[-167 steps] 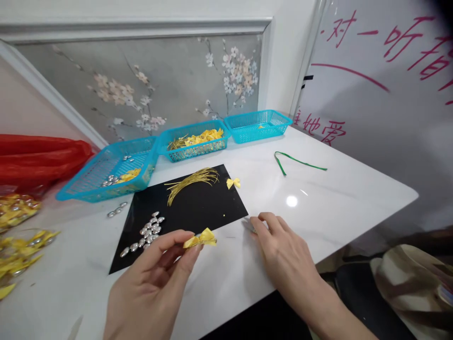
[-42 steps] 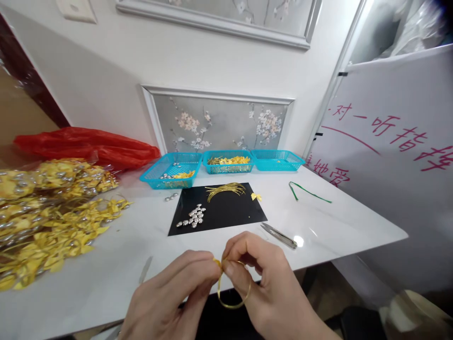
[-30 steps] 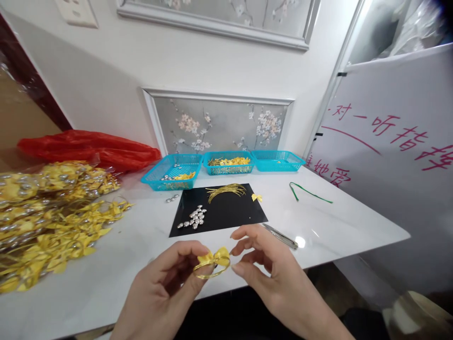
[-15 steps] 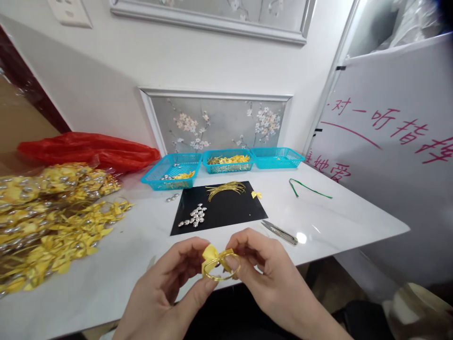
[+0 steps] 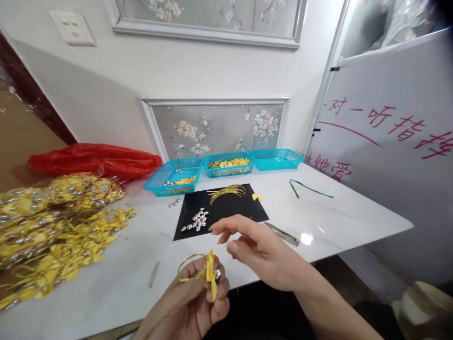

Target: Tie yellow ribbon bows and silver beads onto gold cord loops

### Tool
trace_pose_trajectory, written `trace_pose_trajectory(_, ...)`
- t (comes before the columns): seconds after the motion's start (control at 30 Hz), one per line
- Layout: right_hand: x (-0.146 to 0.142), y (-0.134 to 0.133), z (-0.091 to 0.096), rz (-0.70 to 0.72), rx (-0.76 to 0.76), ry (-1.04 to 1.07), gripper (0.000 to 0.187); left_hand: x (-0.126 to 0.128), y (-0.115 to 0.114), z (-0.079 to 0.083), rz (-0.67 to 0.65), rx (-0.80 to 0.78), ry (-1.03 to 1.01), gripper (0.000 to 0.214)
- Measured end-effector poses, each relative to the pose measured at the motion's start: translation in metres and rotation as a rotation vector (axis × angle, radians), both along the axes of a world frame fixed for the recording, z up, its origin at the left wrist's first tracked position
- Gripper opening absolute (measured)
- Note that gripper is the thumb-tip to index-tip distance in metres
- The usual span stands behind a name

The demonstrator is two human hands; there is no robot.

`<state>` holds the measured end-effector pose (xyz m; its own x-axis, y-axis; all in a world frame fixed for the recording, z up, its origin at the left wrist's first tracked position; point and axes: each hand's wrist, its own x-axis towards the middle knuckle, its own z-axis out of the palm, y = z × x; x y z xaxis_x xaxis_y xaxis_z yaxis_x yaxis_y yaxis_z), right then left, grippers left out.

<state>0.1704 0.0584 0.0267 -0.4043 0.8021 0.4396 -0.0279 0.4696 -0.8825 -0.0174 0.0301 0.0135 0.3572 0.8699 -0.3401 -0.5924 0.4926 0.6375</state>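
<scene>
My left hand [image 5: 198,302] pinches a yellow ribbon bow [image 5: 211,274] seen edge-on. A gold cord loop [image 5: 191,267] curves out to its left, and a silver bead [image 5: 217,275] shows at its right side. My right hand [image 5: 258,252] is raised over the table's near part, its fingers apart and nothing between them. Beyond it lies a black mat [image 5: 226,212] with a cluster of silver beads [image 5: 200,219], a bundle of gold cords [image 5: 226,191] and another yellow bow [image 5: 257,197] at its right edge.
Small thread snips [image 5: 283,233] lie right of the mat, partly behind my right hand. Blue baskets [image 5: 173,189] line the wall. A heap of finished-looking yellow bows [image 5: 71,241] fills the left side, before a red bag [image 5: 95,160]. A green cord [image 5: 311,191] lies at right.
My right hand has let go of the bow and moved up and right, fingers spread. My left hand keeps the bow, now turned edge-on with its loop to the left.
</scene>
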Motion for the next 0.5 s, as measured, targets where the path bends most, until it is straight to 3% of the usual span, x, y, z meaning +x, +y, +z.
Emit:
trace_pose_trajectory(0.1,-0.009,0.008,0.008,0.087,0.002,-0.050,0.008,0.002,-0.002,-0.003,-0.042,-0.021,-0.075,0.022)
trace_pose_trajectory(0.23,-0.015,0.005,0.010,0.040,-0.014,-0.059,0.014,0.000,-0.002,-0.004,-0.052,0.005,-0.044,0.021)
trace_pose_trajectory(0.37,-0.011,-0.002,0.011,-0.057,-0.039,-0.134,0.012,-0.005,-0.005,-0.014,0.158,0.074,0.239,0.027)
trace_pose_trajectory(0.5,-0.010,-0.007,0.011,-0.138,0.027,-0.187,0.015,-0.010,-0.009,-0.027,0.357,0.192,0.343,0.036)
